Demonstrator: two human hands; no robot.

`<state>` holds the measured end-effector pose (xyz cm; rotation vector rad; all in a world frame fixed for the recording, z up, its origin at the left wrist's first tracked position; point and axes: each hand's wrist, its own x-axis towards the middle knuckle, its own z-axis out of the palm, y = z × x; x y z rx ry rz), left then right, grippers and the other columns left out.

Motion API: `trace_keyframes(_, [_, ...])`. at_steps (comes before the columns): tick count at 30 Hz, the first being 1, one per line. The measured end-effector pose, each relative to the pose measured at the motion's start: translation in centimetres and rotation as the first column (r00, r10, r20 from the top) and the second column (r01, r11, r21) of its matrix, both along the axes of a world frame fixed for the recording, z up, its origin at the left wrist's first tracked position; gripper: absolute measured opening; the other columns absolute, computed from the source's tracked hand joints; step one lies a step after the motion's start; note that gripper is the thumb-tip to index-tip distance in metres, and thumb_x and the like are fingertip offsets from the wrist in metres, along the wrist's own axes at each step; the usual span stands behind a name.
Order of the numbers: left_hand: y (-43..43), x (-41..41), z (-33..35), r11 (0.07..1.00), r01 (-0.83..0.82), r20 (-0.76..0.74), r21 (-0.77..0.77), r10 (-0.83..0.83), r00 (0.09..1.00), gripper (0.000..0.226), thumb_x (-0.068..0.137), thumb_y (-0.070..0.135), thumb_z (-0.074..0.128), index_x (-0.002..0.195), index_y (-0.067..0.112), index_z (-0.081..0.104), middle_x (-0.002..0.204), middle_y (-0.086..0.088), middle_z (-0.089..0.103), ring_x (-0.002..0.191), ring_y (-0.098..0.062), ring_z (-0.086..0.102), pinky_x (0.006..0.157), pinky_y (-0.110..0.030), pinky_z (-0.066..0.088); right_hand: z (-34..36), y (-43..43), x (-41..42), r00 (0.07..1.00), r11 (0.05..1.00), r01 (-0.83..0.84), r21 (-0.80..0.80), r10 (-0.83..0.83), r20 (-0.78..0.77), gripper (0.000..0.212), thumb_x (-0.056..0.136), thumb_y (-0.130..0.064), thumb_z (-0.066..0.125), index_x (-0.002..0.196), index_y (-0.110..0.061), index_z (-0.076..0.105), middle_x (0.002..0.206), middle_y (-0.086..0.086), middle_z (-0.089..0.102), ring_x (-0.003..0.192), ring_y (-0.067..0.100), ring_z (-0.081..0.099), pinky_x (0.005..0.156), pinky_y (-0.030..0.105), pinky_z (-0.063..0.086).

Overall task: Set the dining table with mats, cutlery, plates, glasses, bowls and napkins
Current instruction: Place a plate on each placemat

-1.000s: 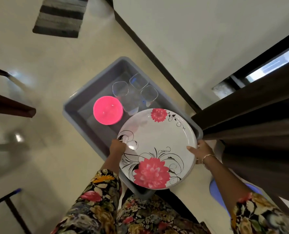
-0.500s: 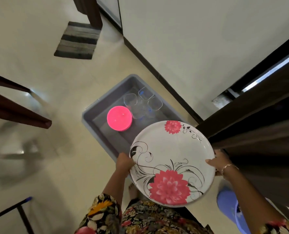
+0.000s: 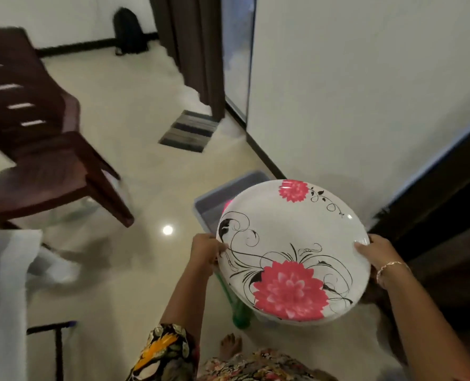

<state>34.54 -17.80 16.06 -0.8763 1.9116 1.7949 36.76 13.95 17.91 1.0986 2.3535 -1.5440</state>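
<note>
**White plate with pink flowers, above a pale floor**

White plate (image 3: 291, 243), patterned with two pink blooms and thin black scrolling vines. Behind the plate, a grey tub (image 3: 223, 193) with a sliver of bright pink inside. Below the plate's near edge, something green (image 3: 239, 317). Left of the plate, glossy cream floor (image 3: 135, 188); farther left, a dark reddish-brown chair (image 3: 44, 160). Beyond the plate, a mat (image 3: 190, 132) striped grey, black and white. Black sleeve (image 3: 165, 353) with orange, yellow and pink florals.
</note>
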Motion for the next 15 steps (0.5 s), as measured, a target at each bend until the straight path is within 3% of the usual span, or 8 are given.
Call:
trace_keyframes(3, [-2.1, 3.8, 3.5, 0.991, -0.137, -0.114, 0.002, 0.137, 0.984, 0.025, 0.078, -0.015, 0.056, 0.062, 0.005, 0.054, 0.065, -0.013, 0.056, 0.059, -0.022, 0.053, 0.060, -0.030, 0.046, 2.6, -2.4, -0.7, 0.985, 0.990, -0.137, -0.030, 0.133, -0.110, 0.016, 0.088, 0.002, 0.052, 0.102, 0.001, 0.058, 0.105, 0.026, 0.061, 0.088, 0.033, 0.059, 0.089, 0.046, 0.048])
trace_keyframes(5, [-3.5, 7.0, 5.6, 0.971, -0.237, -0.171, 0.005, 0.235, 0.957, 0.023, 0.078, -0.014, 0.056, 0.065, 0.005, 0.056, 0.067, -0.013, 0.056, 0.059, -0.020, 0.049, 0.058, -0.027, 0.041, 4.7, -4.7, -0.2, 0.966, 0.975, -0.203, -0.095, 0.184, -0.183, 0.017, 0.089, 0.002, 0.050, 0.105, 0.002, 0.056, 0.090, 0.023, 0.061, 0.067, 0.025, 0.060, 0.072, 0.034, 0.053])
trace_keyframes(7, [-5.1, 10.7, 7.6, 0.941, -0.339, -0.207, 0.004, 0.333, 0.920, 0.022, 0.079, -0.015, 0.055, 0.070, 0.005, 0.059, 0.064, -0.011, 0.054, 0.057, -0.018, 0.047, 0.056, -0.025, 0.038, 6.6, -7.3, 1.2, 0.945, 0.945, -0.272, -0.183, 0.227, -0.234, 0.019, 0.091, 0.002, 0.048, 0.108, 0.000, 0.054, 0.078, 0.014, 0.056, 0.057, 0.021, 0.054, 0.055, 0.027, 0.045])
trace_keyframes(10, [-7.3, 16.7, 10.2, 0.875, -0.485, -0.240, 0.008, 0.472, 0.848, 0.021, 0.078, -0.017, 0.055, 0.072, 0.004, 0.059, 0.065, -0.011, 0.055, 0.056, -0.019, 0.047, 0.055, -0.025, 0.036, 8.4, -11.3, 3.7, 0.901, 0.886, -0.394, -0.244, 0.321, -0.290, 0.023, 0.090, 0.001, 0.050, 0.113, 0.004, 0.053, 0.085, 0.014, 0.057, 0.063, 0.019, 0.050, 0.054, 0.025, 0.044])
trace_keyframes(15, [-11.5, 27.7, 12.7, 0.720, -0.694, -0.258, 0.032, 0.677, 0.690, 0.018, 0.078, -0.017, 0.057, 0.070, -0.001, 0.055, 0.068, -0.014, 0.056, 0.055, -0.020, 0.050, 0.053, -0.024, 0.042, 9.8, -19.6, 7.6, 0.814, 0.774, -0.576, -0.263, 0.515, -0.267, 0.030, 0.089, 0.006, 0.049, 0.118, 0.013, 0.050, 0.074, 0.010, 0.053, 0.063, 0.021, 0.048, 0.068, 0.032, 0.043])
